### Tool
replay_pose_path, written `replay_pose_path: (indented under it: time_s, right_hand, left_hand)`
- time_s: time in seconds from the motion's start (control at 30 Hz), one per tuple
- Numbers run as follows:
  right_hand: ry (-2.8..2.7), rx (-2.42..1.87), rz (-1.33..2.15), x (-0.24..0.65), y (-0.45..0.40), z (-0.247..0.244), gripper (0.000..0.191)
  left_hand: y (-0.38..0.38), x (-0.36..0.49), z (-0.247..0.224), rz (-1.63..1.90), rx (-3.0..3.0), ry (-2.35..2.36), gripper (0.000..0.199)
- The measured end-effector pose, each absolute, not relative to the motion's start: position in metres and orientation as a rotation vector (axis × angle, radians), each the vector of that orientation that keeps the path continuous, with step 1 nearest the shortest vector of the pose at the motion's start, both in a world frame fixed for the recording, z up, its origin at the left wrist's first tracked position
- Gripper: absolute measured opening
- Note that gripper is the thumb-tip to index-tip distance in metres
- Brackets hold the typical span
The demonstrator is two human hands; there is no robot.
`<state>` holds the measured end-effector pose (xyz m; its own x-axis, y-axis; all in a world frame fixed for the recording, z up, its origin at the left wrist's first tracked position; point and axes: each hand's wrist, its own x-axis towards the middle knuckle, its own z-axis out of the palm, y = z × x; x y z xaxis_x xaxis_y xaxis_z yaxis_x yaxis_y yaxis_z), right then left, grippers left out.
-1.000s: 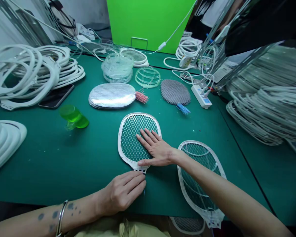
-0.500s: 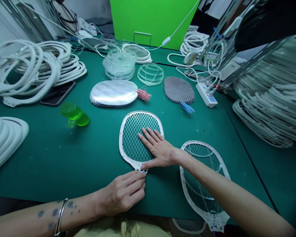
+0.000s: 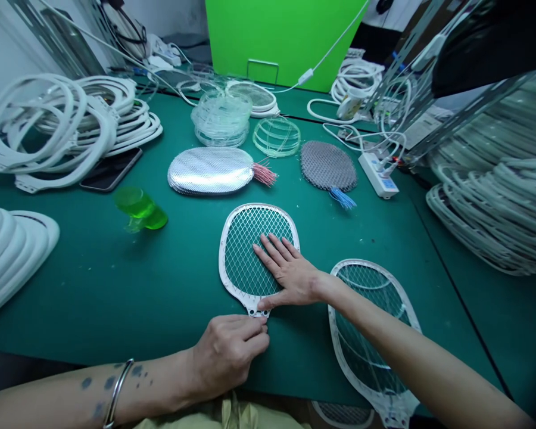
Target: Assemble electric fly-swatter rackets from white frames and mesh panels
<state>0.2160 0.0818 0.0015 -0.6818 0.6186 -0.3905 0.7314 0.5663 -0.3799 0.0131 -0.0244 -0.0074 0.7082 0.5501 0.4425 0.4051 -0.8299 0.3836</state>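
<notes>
A white mosquito-swatter racket frame (image 3: 224, 262) with metal mesh lies flat in front of me. My right hand (image 3: 290, 271) rests on the mesh with its fingers spread, the thumb on the frame's neck. Just below the neck's end, my left hand (image 3: 232, 351) is closed in a pinch; anything between its fingertips is hidden. A second racket frame (image 3: 337, 339) with mesh and clear rings lies under my right forearm.
Silver mesh sheets (image 3: 209, 170) with red wires lie behind, beside grey mesh (image 3: 328, 165) with blue wires. A green container (image 3: 140, 207) and phone (image 3: 111, 170) are left. White rings (image 3: 93, 137), a frame stack (image 3: 486, 208) and a power strip (image 3: 379, 174) surround the table (image 3: 116, 292).
My left hand has drawn slightly down and its fingers have curled more, showing more of the neck's holes. My right hand stays spread on the mesh. The whole view has shifted slightly.
</notes>
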Motion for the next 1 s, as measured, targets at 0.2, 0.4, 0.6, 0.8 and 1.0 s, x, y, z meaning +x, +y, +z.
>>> replay_pose_path:
  time_s: [0.2, 0.4, 0.6, 0.8, 1.0]
  right_hand:
    - [2.57, 1.11, -0.797, 0.214, 0.082, 0.01, 0.116]
    - [2.617, 1.113, -0.8, 0.218, 0.08, 0.013, 0.108]
    - [2.614, 1.077, -0.851, 0.241, 0.079, 0.012, 0.106]
    - [2.667, 1.15, -0.743, 0.249, 0.081, -0.025, 0.099]
    - [2.752, 1.006, -0.917, 0.242, 0.125, 0.037, 0.079]
  left_hand:
    - [0.024, -0.01, 0.028, 0.586, 2.347, 0.711, 0.032]
    - [0.083, -0.024, -0.001, 0.277, 2.643, 1.254, 0.075]
    - [0.066, -0.01, -0.024, 0.268, 2.602, 1.3, 0.076]
    - [0.068, -0.014, -0.018, 0.296, 2.594, 1.293, 0.07]
    - [0.084, -0.023, -0.044, 0.406, 2.775, 1.174, 0.076]
